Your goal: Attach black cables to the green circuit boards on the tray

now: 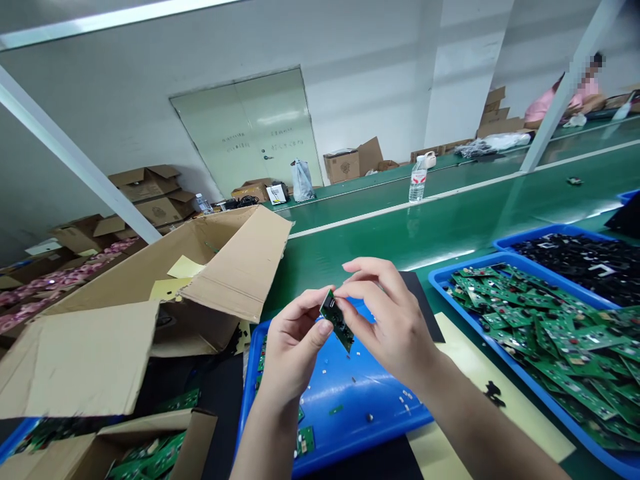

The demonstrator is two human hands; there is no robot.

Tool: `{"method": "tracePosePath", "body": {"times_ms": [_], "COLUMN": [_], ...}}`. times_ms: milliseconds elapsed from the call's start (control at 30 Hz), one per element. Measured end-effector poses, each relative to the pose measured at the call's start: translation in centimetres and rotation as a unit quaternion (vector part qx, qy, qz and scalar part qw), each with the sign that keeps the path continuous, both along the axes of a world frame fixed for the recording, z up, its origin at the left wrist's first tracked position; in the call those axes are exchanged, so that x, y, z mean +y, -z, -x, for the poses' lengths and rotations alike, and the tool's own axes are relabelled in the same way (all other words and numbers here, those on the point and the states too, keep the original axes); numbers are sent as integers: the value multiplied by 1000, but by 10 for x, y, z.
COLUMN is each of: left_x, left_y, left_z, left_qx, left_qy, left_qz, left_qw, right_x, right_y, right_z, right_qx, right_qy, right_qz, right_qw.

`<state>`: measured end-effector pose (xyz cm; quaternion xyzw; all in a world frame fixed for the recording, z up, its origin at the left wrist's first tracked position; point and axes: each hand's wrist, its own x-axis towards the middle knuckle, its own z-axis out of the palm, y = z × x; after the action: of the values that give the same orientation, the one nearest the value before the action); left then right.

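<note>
Between my two hands, above a blue tray (370, 437), I hold a small green circuit board (339, 324) tilted on edge. My left hand (295, 340) is closed on its left side, with the thumb and fingers pinching it. My right hand (393, 320) pinches the board's upper right edge between thumb and index finger, the other fingers curled loosely above. Dark components show on the board's face. Inside the tray below lie several small loose parts and a few green boards (305, 440) along its left side.
On the right, a blue tray (435, 280) is heaped with green circuit boards (565, 340); black parts (585, 263) fill another behind it. An open cardboard box (235, 267) stands at left, a smaller box (200, 440) before it. A water bottle (417, 180) stands farther back. A person (545, 107) sits far right.
</note>
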<state>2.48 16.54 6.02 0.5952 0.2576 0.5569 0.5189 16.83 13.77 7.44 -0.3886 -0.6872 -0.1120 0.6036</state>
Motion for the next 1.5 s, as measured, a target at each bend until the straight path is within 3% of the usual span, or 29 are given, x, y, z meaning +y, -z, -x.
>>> {"method": "tracePosePath", "body": {"times_ms": [200, 333, 433, 600, 733, 933, 1167, 1500], "left_x": [-4, -6, -6, -8, -8, -7, -9, -8], "left_y": [-4, -6, -6, -8, -10, -12, -13, -10], "left_z": [-1, 0, 1, 1, 4, 10, 13, 12], "left_qx": [-19, -40, -41, -32, -39, 42, 133, 150], "left_qy": [18, 89, 135, 131, 111, 103, 52, -37], "left_qz": [52, 115, 147, 163, 98, -49, -115, -178], "left_qw": [998, 989, 979, 977, 988, 993, 983, 972], "right_x": [2, 4, 7, 9, 0, -14, -15, -14], "right_y": [1, 4, 7, 7, 1, -8, -9, -7], "right_z": [-1, -1, -2, -9, -19, -17, -15, -10], "right_qx": [-33, -44, -44, 36, 144, 99, 102, 119], "right_qy": [30, 37, 23, -33, -78, -141, -194, -211], "right_qz": [-46, -53, -65, -54, 41, 135, 150, 144], "right_qw": [998, 997, 997, 997, 986, 976, 964, 959]}}
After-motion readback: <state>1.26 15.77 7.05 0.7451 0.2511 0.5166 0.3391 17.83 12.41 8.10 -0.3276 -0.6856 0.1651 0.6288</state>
